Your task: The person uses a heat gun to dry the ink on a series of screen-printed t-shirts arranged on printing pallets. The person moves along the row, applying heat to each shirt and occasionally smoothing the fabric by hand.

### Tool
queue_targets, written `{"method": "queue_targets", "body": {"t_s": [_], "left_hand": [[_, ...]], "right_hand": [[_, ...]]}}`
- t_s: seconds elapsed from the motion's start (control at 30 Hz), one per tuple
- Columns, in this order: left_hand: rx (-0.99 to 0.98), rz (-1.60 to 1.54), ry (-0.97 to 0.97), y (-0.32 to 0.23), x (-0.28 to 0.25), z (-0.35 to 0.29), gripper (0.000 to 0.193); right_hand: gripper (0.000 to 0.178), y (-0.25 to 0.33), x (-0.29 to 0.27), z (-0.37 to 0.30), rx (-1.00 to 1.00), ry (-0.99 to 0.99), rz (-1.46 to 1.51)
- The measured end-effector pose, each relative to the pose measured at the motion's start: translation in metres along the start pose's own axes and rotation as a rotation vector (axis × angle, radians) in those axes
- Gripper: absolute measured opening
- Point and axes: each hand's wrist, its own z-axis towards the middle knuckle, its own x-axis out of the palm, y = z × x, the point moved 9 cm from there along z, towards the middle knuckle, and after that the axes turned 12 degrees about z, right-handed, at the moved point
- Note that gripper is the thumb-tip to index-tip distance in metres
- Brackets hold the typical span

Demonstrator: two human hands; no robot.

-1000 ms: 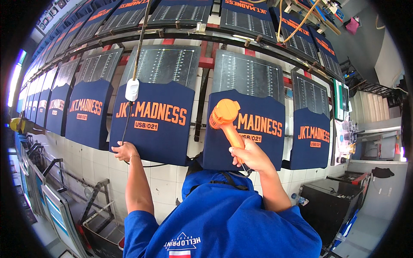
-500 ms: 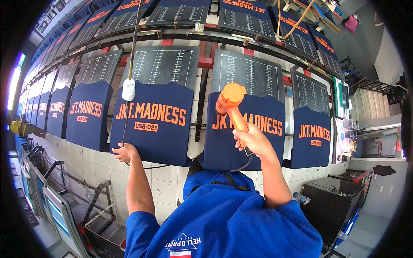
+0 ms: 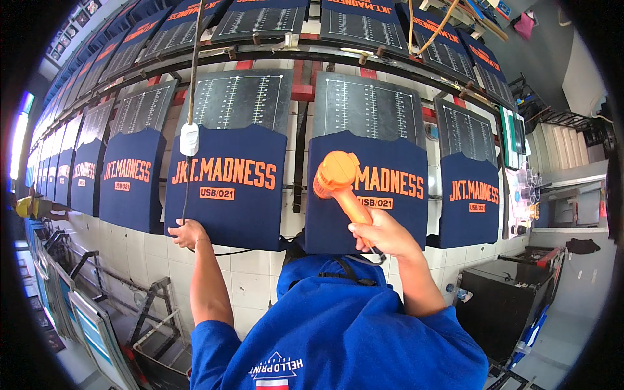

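My right hand point(image 3: 388, 234) is closed around the handle of an orange heat gun point(image 3: 339, 172). Its round head hangs over the left part of the orange print on a navy shirt panel point(image 3: 367, 227) and hides some of it. That panel lies over a dark ruled printing board point(image 3: 370, 104). My left hand point(image 3: 188, 235) pinches a dark cord point(image 3: 186, 188) at the near edge of the neighbouring navy shirt panel point(image 3: 227, 224). Upward from that hand, the cord runs to a white socket connector point(image 3: 189, 139) hanging above this panel.
Another printed navy panel point(image 3: 469, 224) lies to the right, and several more line up leftward. Behind them runs a dark metal rail point(image 3: 260, 47) with a second row of boards. A black cabinet point(image 3: 504, 305) stands at lower right. Metal frames point(image 3: 97, 331) lean at lower left.
The heat gun has moved left and toward me over the same panel, uncovering some print on its right. My left hand has barely moved and stays on the cord.
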Motion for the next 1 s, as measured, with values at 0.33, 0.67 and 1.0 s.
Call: {"method": "queue_targets", "body": {"t_s": [0.33, 0.67, 1.0], "left_hand": [[-0.050, -0.013, -0.010, 0.005, 0.005, 0.003, 0.056], [-0.034, -0.014, 0.001, 0.003, 0.003, -0.001, 0.053], [-0.043, -0.033, 0.001, 0.007, 0.005, 0.001, 0.054]], "right_hand": [[0.018, -0.016, -0.062, -0.058, -0.036, -0.231, 0.165], [0.018, -0.019, -0.063, -0.057, -0.083, -0.211, 0.201], [0.018, -0.026, -0.066, -0.062, -0.024, -0.177, 0.136]]}}
